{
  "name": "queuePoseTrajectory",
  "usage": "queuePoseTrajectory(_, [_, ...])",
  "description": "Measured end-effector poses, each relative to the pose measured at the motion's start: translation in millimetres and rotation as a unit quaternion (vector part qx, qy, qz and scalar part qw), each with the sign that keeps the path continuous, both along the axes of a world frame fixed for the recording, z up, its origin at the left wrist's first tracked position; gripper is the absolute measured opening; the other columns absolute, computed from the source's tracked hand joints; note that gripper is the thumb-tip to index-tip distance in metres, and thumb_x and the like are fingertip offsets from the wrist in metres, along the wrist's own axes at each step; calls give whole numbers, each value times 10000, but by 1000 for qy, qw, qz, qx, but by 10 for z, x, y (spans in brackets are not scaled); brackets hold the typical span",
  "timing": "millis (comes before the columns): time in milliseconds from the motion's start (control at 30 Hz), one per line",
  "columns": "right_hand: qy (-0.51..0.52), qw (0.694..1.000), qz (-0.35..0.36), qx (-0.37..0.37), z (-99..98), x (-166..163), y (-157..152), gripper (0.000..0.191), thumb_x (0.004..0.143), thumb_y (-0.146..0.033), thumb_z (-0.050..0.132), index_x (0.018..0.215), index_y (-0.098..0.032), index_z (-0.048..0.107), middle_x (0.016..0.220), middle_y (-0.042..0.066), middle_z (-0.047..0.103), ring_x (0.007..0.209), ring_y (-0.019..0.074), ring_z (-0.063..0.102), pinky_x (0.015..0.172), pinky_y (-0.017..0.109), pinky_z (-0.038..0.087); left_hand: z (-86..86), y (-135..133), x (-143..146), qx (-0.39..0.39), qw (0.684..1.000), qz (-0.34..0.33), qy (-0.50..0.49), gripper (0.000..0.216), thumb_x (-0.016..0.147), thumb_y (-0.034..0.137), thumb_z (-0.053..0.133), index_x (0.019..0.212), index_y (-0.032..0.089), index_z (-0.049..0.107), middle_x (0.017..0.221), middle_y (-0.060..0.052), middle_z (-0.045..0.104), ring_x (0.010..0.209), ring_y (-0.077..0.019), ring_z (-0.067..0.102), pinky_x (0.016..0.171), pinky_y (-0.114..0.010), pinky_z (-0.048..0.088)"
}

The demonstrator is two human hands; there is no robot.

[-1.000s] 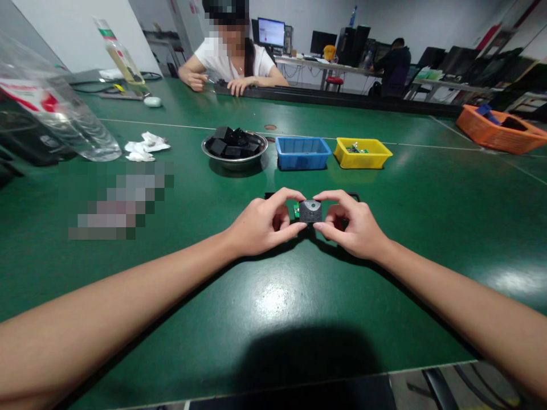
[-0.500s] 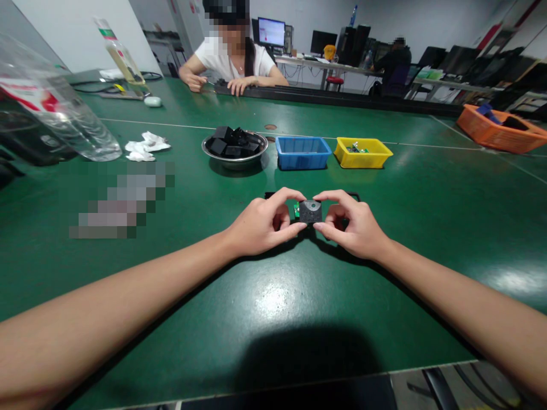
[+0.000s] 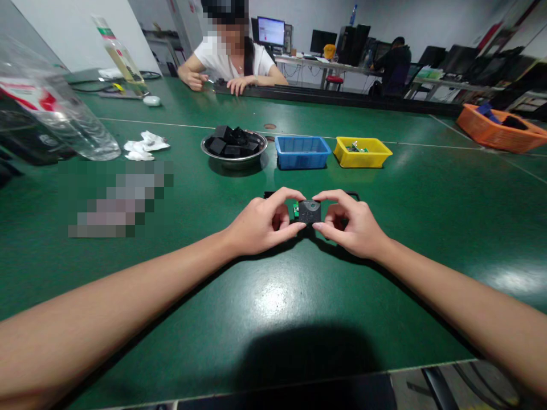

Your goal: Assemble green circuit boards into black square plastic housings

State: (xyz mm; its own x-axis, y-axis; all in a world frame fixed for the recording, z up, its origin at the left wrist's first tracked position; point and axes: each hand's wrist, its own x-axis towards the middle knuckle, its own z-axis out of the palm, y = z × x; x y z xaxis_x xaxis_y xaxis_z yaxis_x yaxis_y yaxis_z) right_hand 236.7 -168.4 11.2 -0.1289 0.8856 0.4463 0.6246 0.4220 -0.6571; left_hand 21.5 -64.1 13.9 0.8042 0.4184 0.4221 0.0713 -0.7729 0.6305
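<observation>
My left hand [image 3: 260, 225] and right hand [image 3: 352, 225] pinch a small black module [image 3: 310, 212] (round face up, long axis left-right); behind, a steel bowl [image 3: 234, 155] holds black blocks [image 3: 233, 142].

The left hand [image 3: 256, 226] and right hand [image 3: 355, 228] cover the sides of the black block [image 3: 310, 212]; a green piece [image 3: 296, 210] at its 9 o'clock barely shows. The yellow bin [image 3: 362, 162] holds bits too small to tell.

We're in an assembly workshop: long green worktable [image 3: 273, 296], a blue parts bin [image 3: 301, 161], a steel bowl [image 3: 234, 163] of black parts [image 3: 233, 149] just left of it, a yellow bin [image 3: 361, 160] just right, computer monitors [image 3: 270, 32] far behind.
</observation>
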Motion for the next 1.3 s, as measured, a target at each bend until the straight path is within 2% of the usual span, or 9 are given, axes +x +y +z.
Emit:
queuePoseTrajectory(1000, [-7, 1000, 5, -11, -1, -2, 8, 360, 892, -272, 696, 1219, -189, 569, 594, -97, 576, 468, 89, 531, 527, 222, 399, -10, 15, 0, -12, 1000, -10, -9, 365, 900, 312, 683, 1200, 161, 538, 582, 113, 560, 454, -65, 517, 514, -169, 400])
queuePoseTrajectory(1300, [-3, 1000, 6, -10, 2, -6, 3, 364, 893, -273, 697, 1223, -188, 567, 591, -98, 566, 472, 90, 532, 532, 225, 400, -16, 6, -5, -22, 999, -30, -10, 378, 900, 250, 651, 1239, 159, 508, 576, 116, 564, 454, -60, 517, 511, -156, 404])
